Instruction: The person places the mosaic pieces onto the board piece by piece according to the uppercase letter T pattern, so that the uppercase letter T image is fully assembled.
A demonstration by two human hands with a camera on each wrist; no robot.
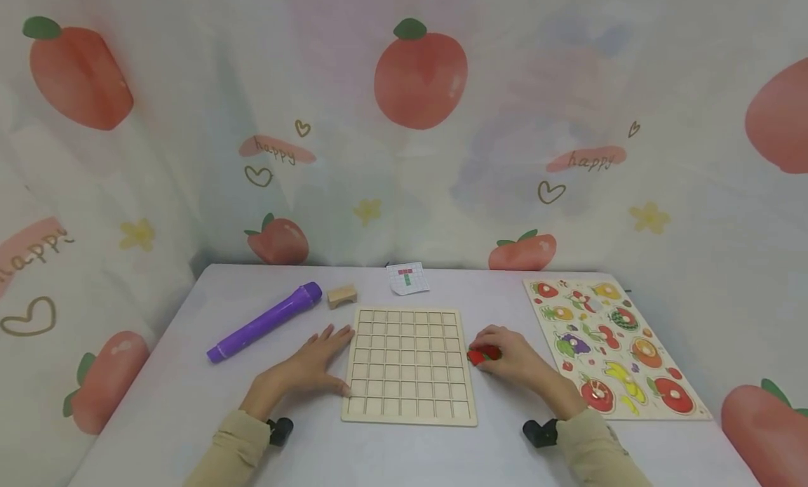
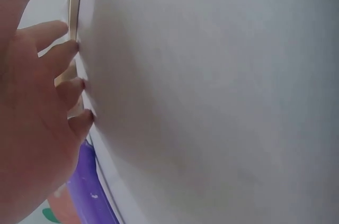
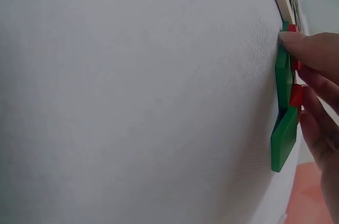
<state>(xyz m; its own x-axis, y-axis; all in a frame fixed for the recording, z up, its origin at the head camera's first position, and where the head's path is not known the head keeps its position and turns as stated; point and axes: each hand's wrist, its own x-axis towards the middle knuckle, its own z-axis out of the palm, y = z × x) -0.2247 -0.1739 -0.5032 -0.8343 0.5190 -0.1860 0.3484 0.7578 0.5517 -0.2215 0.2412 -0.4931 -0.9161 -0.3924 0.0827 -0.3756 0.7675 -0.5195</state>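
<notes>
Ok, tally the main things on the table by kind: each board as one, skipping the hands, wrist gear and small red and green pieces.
Boards: 2 (grid board, fruit board)
Purple stick: 1
Wooden block: 1
Card: 1
Total: 5
</notes>
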